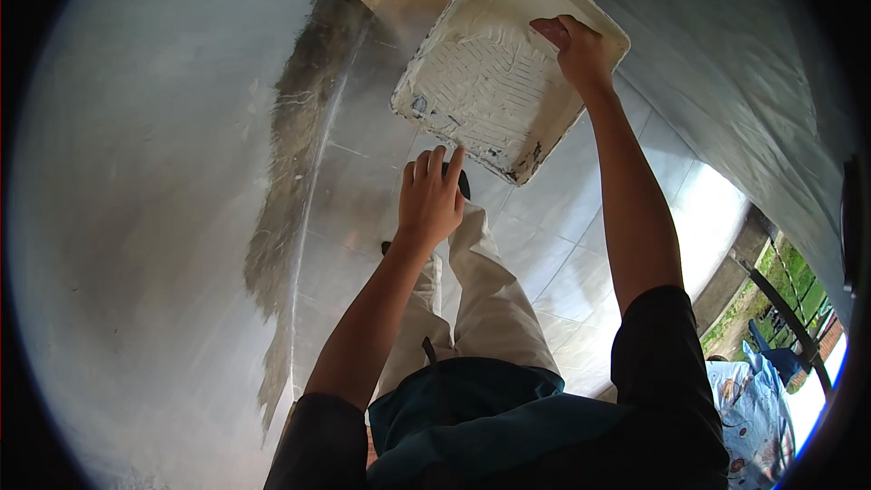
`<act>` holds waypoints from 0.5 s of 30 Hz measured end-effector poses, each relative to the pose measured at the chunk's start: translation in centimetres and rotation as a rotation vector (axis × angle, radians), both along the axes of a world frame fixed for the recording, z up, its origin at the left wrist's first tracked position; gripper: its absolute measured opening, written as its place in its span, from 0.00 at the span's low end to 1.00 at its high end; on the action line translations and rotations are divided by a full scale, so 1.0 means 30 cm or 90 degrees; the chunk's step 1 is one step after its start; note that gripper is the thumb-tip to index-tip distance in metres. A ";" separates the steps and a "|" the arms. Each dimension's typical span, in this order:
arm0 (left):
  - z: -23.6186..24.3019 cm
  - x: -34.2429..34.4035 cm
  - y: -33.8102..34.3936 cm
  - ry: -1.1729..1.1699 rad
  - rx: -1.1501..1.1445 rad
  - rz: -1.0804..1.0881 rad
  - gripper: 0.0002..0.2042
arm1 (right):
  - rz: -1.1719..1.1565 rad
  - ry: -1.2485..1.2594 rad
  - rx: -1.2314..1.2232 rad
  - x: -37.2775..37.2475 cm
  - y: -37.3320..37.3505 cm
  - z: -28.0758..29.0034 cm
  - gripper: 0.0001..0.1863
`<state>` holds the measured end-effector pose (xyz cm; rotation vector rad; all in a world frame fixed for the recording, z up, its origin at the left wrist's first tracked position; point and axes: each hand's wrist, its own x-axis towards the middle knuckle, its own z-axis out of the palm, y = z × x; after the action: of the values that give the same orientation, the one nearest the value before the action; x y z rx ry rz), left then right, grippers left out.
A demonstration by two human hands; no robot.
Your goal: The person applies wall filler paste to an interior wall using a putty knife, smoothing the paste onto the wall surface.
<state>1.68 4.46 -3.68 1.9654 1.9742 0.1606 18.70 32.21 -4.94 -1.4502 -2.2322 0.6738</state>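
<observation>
item: cream-white rectangular paint tray (472, 63), shallow, rimmed, with a ribbed slope; material not certain, probably thin plastic or metal. condition: thickly coated in pale paint, with dark flecks and bare patches towards the near end.

location: in front of the person, in line with the grey tiled floor (572, 272) below, near the translucent plastic sheet (744, 73) at the right; whether it is lifted or rests on something cannot be told.

right grip, bare right hand (581, 50): laid across the tray's right rim, digits curled inward over the paint; whether it grasps the rim or some small thing cannot be told.

left grip, bare left hand (433, 191): released, fingers spread and lightly bent, tips at the near rim; contact uncertain.

handling, as judged: light for its size, somewhat stiff across the ribs, likely to flex if lifted by one corner. coated faces look slippery if wet; dried crust may flake. not fragile.

recommended hold: opposite outer rims, one hand each side, fingers beneath, thumbs on the lip, kept level so that loose paint stays in.
</observation>
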 end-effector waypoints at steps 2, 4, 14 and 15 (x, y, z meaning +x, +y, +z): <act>-0.002 -0.004 -0.010 -0.008 -0.004 0.009 0.33 | -0.011 -0.034 0.013 -0.008 -0.017 0.005 0.10; -0.007 0.002 -0.009 -0.014 -0.005 0.011 0.33 | -0.025 -0.070 0.028 -0.007 -0.017 0.006 0.11; -0.007 0.012 -0.021 -0.022 -0.025 0.023 0.33 | 0.001 -0.112 -0.003 -0.007 0.024 -0.031 0.13; -0.006 0.016 -0.025 -0.022 -0.024 0.024 0.33 | 0.011 -0.133 -0.013 -0.003 0.031 -0.034 0.13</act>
<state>2.16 3.69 -3.86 1.8900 1.9784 0.1639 18.61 33.14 -5.97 -1.5777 -2.4032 0.5744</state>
